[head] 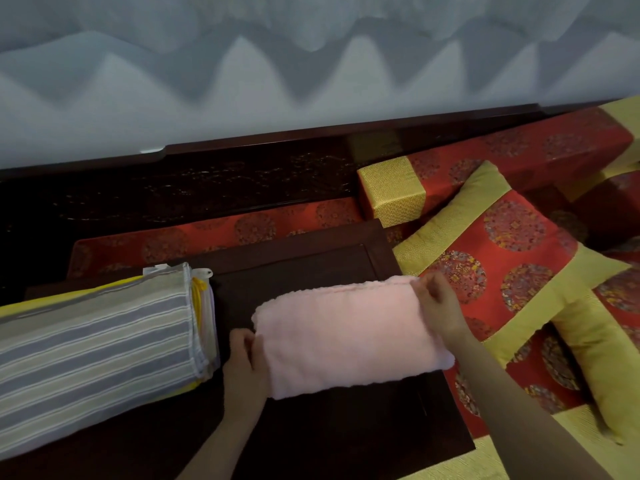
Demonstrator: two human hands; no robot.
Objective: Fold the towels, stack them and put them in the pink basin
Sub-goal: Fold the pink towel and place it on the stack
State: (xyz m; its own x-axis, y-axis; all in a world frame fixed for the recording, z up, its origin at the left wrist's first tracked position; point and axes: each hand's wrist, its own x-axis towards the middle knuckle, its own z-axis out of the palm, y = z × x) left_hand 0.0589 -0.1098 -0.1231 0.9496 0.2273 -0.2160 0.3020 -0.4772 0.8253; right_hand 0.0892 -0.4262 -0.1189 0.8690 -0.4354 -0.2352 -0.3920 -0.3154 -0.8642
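Note:
A folded pink towel [349,336] lies on the dark wooden table [311,427] in the middle of the view. My left hand [244,363] pinches its left edge near the front corner. My right hand [438,303] pinches its far right corner. The towel is a fluffy rectangle, slanted so that its right end lies farther from me. A stack of folded cloths, with a grey and white striped one [97,344] on top and yellow ones beneath, sits on the table to the left of the pink towel. No pink basin is in view.
A red and gold patterned cushion [512,258] leans just right of the table, with a red and gold bolster [485,174] behind it. A dark carved wooden backrest [207,181] runs along the far side under a pale wall. Red patterned seat fabric surrounds the table.

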